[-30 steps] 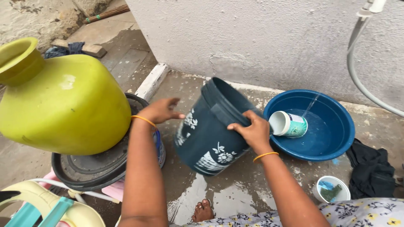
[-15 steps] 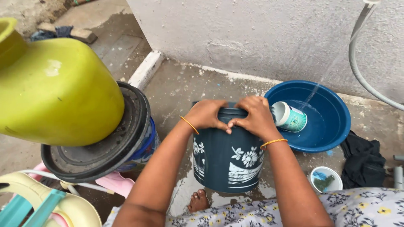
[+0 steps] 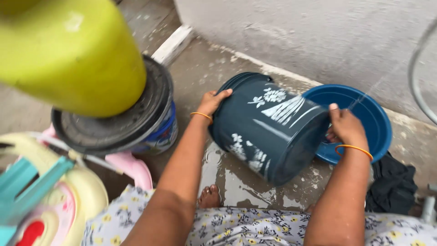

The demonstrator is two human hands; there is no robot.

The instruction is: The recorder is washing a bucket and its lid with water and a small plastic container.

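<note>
While both hands grip it, the notes below run near to far.

near left clutter: pale yellow, teal and pink plastic items (image 3: 50, 200); kind not clear, contents not visible.

wet floor (image 3: 236, 177): concrete, shiny with water under the bucket; a bare foot (image 3: 210, 197) rests on it just near of the bucket.

bucket (image 3: 268, 130): dark teal plastic with white flower print, tipped on its side, held just off the wet floor, between the person and the basin. Which end is the mouth I cannot tell; no water seen inside.

left hand (image 3: 211, 102): fingers curled over the bucket's left end, thumb on the outside wall.

right hand (image 3: 346, 127): wrapped on the bucket's right end, partly hidden behind it, so its exact grip is not clear.

step in hand, judgement: turning or rinsing the bucket. Do it well by keeping a hand on each end, rolling it slowly, and keeping the right end over the basin so runoff lands there rather than on the foot.

black cloth (image 3: 393, 187): heap on the floor, right of the bucket, just near of the basin.

stack at left: yellow-green pot (image 3: 73, 50) sits on a dark grey lid (image 3: 118, 127), which covers a blue tub (image 3: 161, 134). Contents of both hidden.

basin (image 3: 368, 114): blue, round, far right, touching the bucket's right end. A thin stream of water falls towards it; its fill level is hidden.

wall (image 3: 318, 32): grey plaster, far side, with a hose (image 3: 416, 86) curving down at right.
</note>
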